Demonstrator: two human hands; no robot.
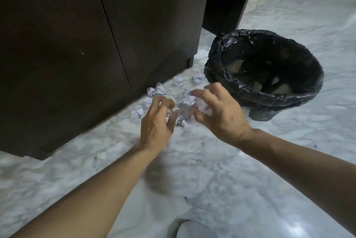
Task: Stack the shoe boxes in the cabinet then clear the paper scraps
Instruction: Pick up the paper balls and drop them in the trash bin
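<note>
Both hands are down low over the marble floor [212,170], working on a pile of crumpled paper balls [185,106] that sits between them. The left hand [157,120] has its fingers curled around some paper on the left side of the pile. The right hand [215,110] has its fingers bent over the paper on the right side, and a white ball shows under its palm, so it looks like it is holding some too. More paper balls [178,81] lie on the floor a bit farther away, along the bottom of the dark wooden cabinet [77,45], whose doors are closed. The trash bin [269,76], with its black bag, stands just beside the right hand, to the right and a little behind it. So the paper needs to go up and to the right, and the right hand is the closer one to the bin.
</note>
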